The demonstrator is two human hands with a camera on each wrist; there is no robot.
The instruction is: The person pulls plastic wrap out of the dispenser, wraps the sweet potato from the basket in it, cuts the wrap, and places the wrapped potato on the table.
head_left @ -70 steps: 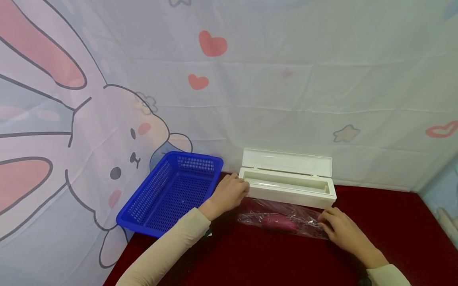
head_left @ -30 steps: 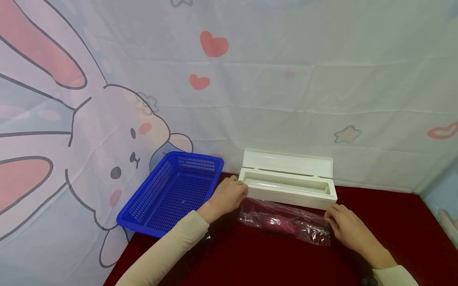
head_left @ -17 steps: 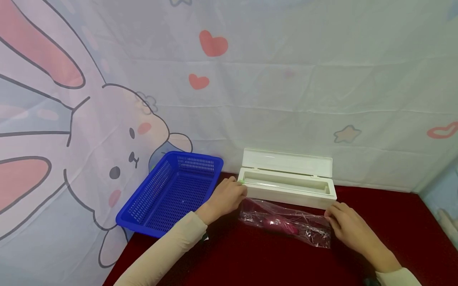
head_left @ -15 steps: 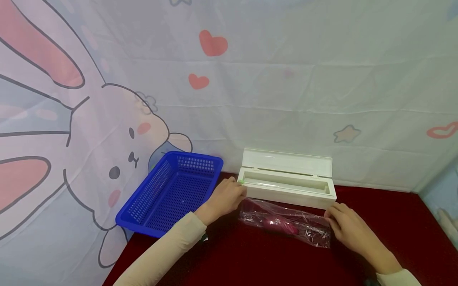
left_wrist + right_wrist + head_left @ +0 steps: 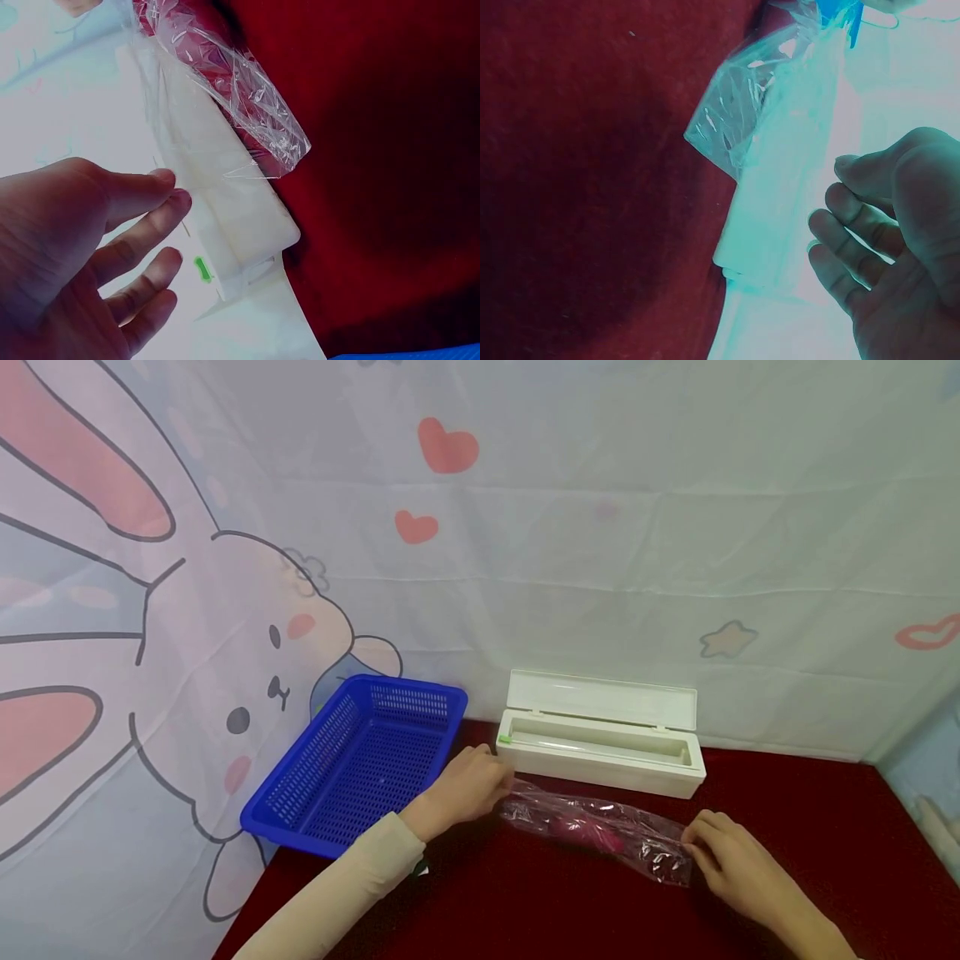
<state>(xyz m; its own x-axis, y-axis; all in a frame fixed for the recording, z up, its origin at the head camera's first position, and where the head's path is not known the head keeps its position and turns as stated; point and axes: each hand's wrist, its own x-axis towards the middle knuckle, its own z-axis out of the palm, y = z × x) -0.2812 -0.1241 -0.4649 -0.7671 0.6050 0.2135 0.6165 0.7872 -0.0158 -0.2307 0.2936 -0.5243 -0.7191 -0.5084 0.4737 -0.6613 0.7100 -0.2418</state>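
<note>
A sheet of clear cling film (image 5: pixel 651 842) stretches between my two hands over the dark red cloth. Under it lies a rounded pink-red object (image 5: pixel 588 833), its kind blurred by the film. My left hand (image 5: pixel 471 785) pinches the film's far left corner; in the left wrist view the left hand (image 5: pixel 90 247) has thumb and forefinger together. On the right side, my right hand (image 5: pixel 738 864) pinches the other far corner, thumb against forefinger. The right wrist view has the film (image 5: pixel 731 112) hanging beyond the right hand (image 5: pixel 900 247). Behind stands the white film dispenser (image 5: pixel 600 768), lid raised.
A green slide cutter (image 5: pixel 505 739) sits at the left end of the dispenser. The blue perforated basket (image 5: pixel 262 823) stands to the left, close to my left forearm. A printed cloth (image 5: pixel 562 568) hangs behind the table (image 5: pixel 525 910).
My left hand has drawn slightly back from the dispenser, uncovering the green cutter. My right hand has shifted a little right and nearer, and the film's near right corner now hangs lower.
</note>
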